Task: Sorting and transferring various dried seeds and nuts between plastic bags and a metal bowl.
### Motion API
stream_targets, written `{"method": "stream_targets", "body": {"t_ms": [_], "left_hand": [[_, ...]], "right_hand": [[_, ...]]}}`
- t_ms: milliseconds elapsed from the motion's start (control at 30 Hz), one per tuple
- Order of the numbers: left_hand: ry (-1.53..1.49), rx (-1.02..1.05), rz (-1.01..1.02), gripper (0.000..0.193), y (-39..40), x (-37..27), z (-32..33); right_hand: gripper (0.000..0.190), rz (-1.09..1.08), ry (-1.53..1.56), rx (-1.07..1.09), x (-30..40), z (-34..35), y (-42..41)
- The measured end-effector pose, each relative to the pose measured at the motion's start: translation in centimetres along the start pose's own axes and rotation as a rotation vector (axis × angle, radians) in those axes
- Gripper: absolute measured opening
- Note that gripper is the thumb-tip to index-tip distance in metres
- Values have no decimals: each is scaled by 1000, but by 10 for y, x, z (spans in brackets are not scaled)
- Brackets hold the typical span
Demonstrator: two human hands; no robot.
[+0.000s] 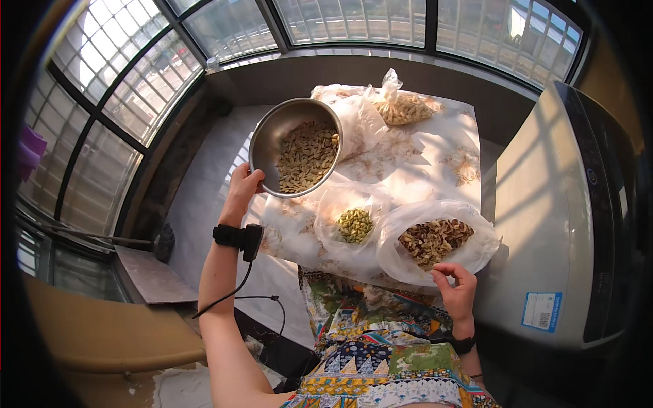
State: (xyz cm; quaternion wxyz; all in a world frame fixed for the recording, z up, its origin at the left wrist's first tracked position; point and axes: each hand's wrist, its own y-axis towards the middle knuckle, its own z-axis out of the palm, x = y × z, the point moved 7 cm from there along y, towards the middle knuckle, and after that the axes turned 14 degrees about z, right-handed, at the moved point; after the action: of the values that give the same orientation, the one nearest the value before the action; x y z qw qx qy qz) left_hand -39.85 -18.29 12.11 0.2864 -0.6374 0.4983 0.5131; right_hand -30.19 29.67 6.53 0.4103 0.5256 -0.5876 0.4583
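My left hand grips the near left rim of a steel bowl, which is tilted and partly filled with seeds in shells. My right hand is at the near edge of an open plastic bag holding brown and pale shells. Its thumb and forefinger are close together; whether something small is between them cannot be told. Left of that bag, green shelled kernels lie in another open plastic bag.
A tied clear bag of unshelled peanuts stands at the back of the cloth-covered table, beside more plastic bags. A large pale appliance is close on the right. Barred windows rise behind a low wall.
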Motion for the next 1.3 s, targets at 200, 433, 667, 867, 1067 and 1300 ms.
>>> {"method": "stream_targets", "body": {"t_ms": [200,433,667,867,1067,1300], "left_hand": [[12,-95,-179,20,-79,82,-52],[-20,-104,-284,20,-119,116,-45],[380,-264,44,29,-133,69,-39],[411,193,547,37,-155,-36,95],[776,309,695,45,-160,-23,189],[340,354,487,11,-148,-12,200]], "right_hand": [[10,-53,-29,51,10,13,2],[9,-57,-47,71,15,18,-1],[9,-42,-51,53,7,14,0],[10,-59,-134,78,7,21,9],[9,-129,-210,116,29,27,6],[10,-104,-195,79,20,20,7]]}}
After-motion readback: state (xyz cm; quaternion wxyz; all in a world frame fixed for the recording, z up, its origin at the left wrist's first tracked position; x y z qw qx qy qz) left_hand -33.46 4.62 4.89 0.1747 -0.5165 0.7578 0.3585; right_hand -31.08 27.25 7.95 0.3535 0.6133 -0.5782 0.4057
